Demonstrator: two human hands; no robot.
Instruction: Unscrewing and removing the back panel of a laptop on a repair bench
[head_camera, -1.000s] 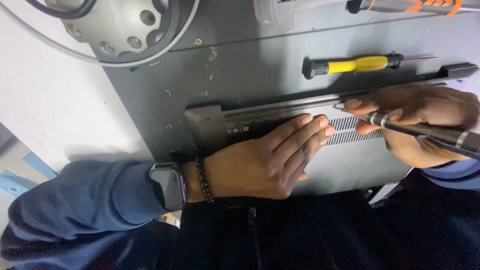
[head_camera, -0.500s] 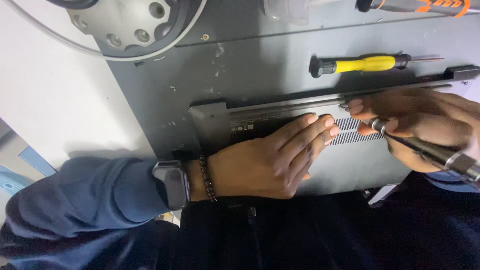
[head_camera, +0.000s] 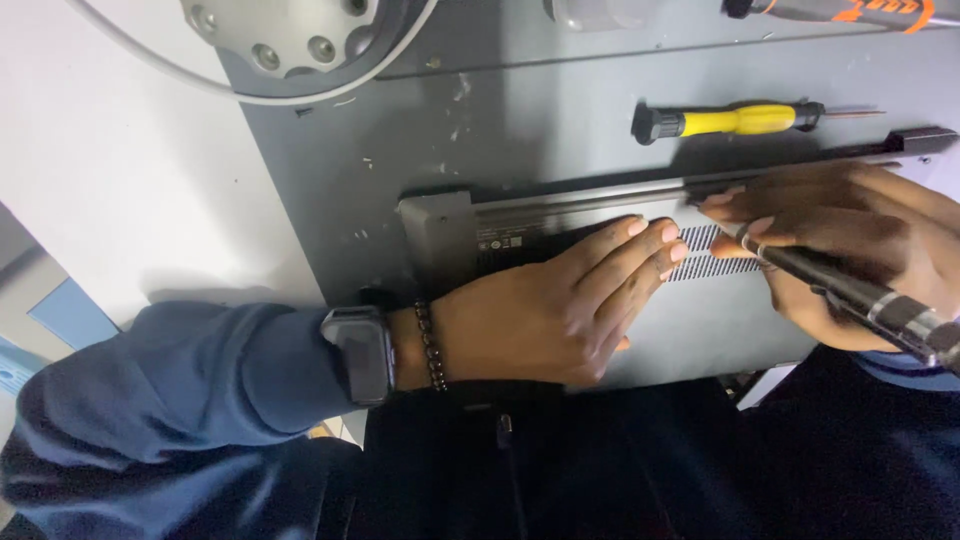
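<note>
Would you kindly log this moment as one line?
left hand: flat on laptop base | right hand: holds screwdriver at vent grille

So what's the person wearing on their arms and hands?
Both hands are bare, without gloves. The left arm has a dark blue sleeve pushed up from the wrist, a dark smartwatch with a black band, and a bracelet of small dark beads next to it. The left hand shows no ring. Only a strip of blue sleeve shows by the right hand.
</note>
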